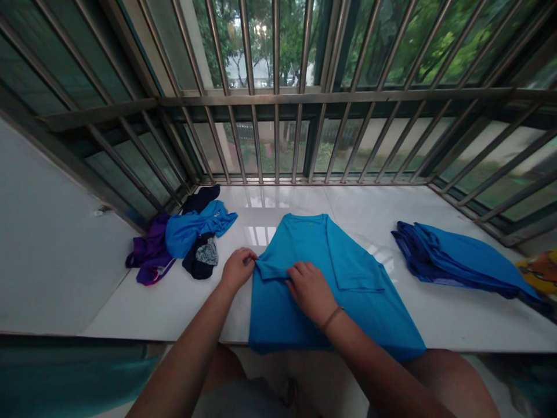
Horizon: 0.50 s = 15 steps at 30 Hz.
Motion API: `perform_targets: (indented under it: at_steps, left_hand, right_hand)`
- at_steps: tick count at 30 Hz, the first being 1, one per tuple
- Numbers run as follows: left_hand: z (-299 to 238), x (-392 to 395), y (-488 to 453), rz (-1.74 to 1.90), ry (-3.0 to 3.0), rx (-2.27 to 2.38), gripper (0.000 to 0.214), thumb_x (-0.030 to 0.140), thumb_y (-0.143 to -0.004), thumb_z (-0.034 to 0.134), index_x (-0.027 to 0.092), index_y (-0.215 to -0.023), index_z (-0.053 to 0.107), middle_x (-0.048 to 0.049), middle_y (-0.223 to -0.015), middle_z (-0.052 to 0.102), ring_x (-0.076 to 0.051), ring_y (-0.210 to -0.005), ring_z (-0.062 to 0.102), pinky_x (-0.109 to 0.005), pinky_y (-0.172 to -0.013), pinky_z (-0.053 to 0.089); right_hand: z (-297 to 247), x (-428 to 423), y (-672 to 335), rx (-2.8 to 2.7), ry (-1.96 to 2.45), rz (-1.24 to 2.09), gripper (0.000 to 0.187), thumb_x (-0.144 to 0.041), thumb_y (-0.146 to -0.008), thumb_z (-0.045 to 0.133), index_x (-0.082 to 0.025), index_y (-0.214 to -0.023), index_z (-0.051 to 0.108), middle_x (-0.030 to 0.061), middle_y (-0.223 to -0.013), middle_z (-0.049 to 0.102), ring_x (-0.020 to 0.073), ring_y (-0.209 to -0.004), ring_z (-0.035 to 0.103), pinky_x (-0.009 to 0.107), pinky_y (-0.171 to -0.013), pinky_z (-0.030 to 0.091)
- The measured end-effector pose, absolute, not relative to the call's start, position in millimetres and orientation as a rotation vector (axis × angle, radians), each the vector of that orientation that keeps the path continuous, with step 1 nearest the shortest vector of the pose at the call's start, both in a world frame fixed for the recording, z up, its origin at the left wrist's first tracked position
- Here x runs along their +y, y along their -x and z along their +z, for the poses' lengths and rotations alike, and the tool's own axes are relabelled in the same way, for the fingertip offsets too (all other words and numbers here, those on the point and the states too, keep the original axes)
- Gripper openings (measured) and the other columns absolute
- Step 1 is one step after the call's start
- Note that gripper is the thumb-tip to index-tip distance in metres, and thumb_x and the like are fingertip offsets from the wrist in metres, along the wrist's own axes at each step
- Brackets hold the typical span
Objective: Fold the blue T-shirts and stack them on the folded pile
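A bright blue T-shirt (331,273) lies flat on the white window ledge (435,313), its hem hanging over the front edge. My left hand (237,269) pinches the tip of the shirt's left sleeve, fingers closed on the cloth. My right hand (310,289) presses down on the same sleeve where it meets the body, its fingers curled onto the fabric. A thin band circles my right wrist.
A heap of purple, blue and dark garments (183,241) sits at the left of the ledge. A pile of blue clothes (456,261) lies at the right, with a yellow-orange item (542,270) beyond it. Metal window bars (276,93) enclose the ledge.
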<state>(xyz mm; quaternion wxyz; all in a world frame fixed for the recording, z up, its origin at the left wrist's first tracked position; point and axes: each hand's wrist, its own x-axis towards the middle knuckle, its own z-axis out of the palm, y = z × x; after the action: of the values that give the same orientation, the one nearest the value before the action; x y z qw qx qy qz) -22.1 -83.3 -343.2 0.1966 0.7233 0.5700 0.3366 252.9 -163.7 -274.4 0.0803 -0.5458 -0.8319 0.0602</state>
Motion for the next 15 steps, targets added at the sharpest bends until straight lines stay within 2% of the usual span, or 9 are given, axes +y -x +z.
perform_targets:
  at_steps: [4, 7, 12, 15]
  left_hand:
    - [-342, -83, 21, 0.954, -2.058, 1.605, 0.021, 0.012, -0.083, 0.062, 0.026, -0.087, 0.077, -0.0029, -0.1, 0.078, -0.025, -0.103, 0.071, -0.039, -0.098, 0.055]
    - [-341, -83, 20, 0.95, -2.066, 1.624, 0.022, 0.01, -0.082, 0.061, 0.026, -0.085, 0.076, -0.0026, -0.098, 0.078, -0.024, -0.101, 0.071, -0.039, -0.097, 0.055]
    - [-341, -84, 19, 0.934, -2.07, 1.658, 0.022, 0.01, -0.081, 0.061, 0.026, -0.085, 0.076, -0.0026, -0.097, 0.077, -0.024, -0.101, 0.072, -0.039, -0.097, 0.055]
    - [-341, -83, 19, 0.95, -2.057, 1.651, 0.022, 0.011, -0.082, 0.06, 0.026, -0.083, 0.075, -0.0022, -0.097, 0.078, -0.024, -0.1, 0.071, -0.039, -0.098, 0.055]
  right_hand:
    - [-284, -165, -212, -2.624, 1.431, 0.206, 0.022, -0.036, -0.106, 0.068, -0.024, -0.124, 0.071, 0.0117, -0.128, 0.071, 0.0314, -0.123, 0.06, 0.044, -0.102, 0.048]
    - [-292, -151, -186, -2.614, 1.466, 0.194, 0.022, -0.038, -0.108, 0.065, -0.021, -0.12, 0.071, 0.0131, -0.125, 0.072, 0.0323, -0.12, 0.061, 0.045, -0.099, 0.05]
    - [-294, -130, -173, -2.536, 1.581, 0.18, 0.021, -0.026, -0.112, 0.051, -0.019, -0.115, 0.071, 0.0128, -0.116, 0.073, 0.0286, -0.112, 0.065, 0.041, -0.093, 0.051]
    - [-292, -134, -174, -2.569, 1.435, 0.12, 0.019, -0.026, -0.111, 0.052, -0.02, -0.113, 0.07, 0.0129, -0.115, 0.072, 0.0283, -0.111, 0.063, 0.042, -0.095, 0.051]
